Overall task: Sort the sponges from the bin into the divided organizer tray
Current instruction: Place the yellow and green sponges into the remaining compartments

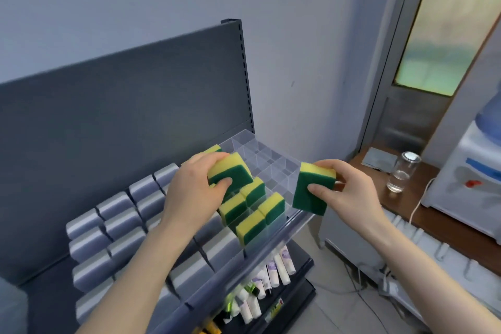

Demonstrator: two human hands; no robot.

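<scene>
Left hand: the left hand point(195, 187) grips the first sponge point(230, 171), thumb on its green face and fingers curled over the yellow top, right above the tray's left cells.
Right hand: the right hand point(349, 187) pinches the second sponge point(314, 187), held just off the shelf's point(295, 225) right edge.
Tray: the clear organizer tray point(271, 160) sits at the shelf's right end.
Already in: four sponges point(250, 226) stand on edge in cells towards the front edge; a fifth sponge point(212, 148) peeks out behind the left hand.
Beside: grey packs point(113, 214) line the shelf's left side.

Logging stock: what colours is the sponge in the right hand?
Yellow foam sponge with dark green scouring face; head view.
</scene>
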